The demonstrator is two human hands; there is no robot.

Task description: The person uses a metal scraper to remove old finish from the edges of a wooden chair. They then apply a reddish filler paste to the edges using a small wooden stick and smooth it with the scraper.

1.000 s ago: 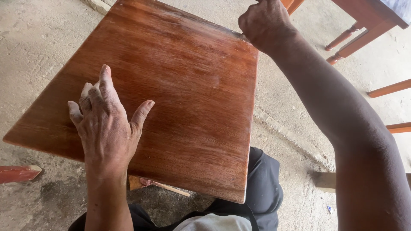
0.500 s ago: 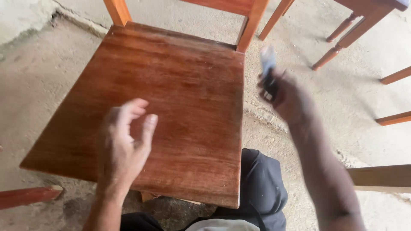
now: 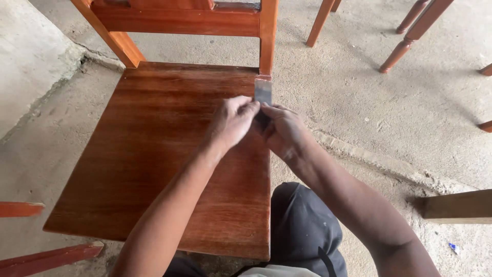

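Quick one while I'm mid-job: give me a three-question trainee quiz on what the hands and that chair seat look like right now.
1. True or false: both hands grip the small flat metal blade.
2. Where over the chair seat is the blade? A) front left corner B) back right corner, near the backrest post C) centre
3. What is the floor made of?

Key: 1. True: left hand and right hand meet on it. 2. B. 3. Rough concrete.

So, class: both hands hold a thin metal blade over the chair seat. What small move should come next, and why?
Probably lower the blade flat-edged onto the seat near the back post: the left hand and right hand grip it together just above that corner.
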